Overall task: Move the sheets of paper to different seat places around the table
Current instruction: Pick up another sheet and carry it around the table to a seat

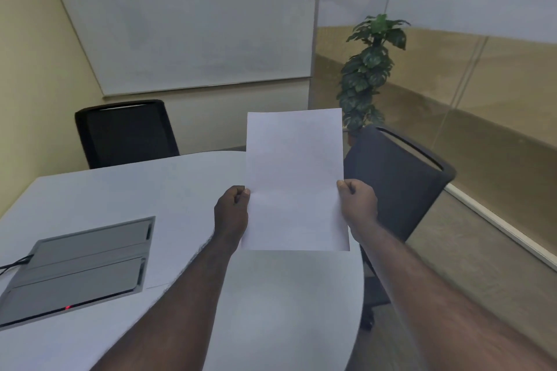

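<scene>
Fingers (241,191) of left hand (230,214) and right hand (358,205) pinching the side edges of a blank sheet of paper (295,178), upright above the rounded white table (271,295), black chairs (126,132) and whiteboard (187,18) beyond

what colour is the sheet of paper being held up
Plain white, unmarked on the side showing; the sheet of paper shows best in the head view.

text: none legible | whiteboard (187,18): faint marks, unreadable | sheet (295,178): blank
</scene>
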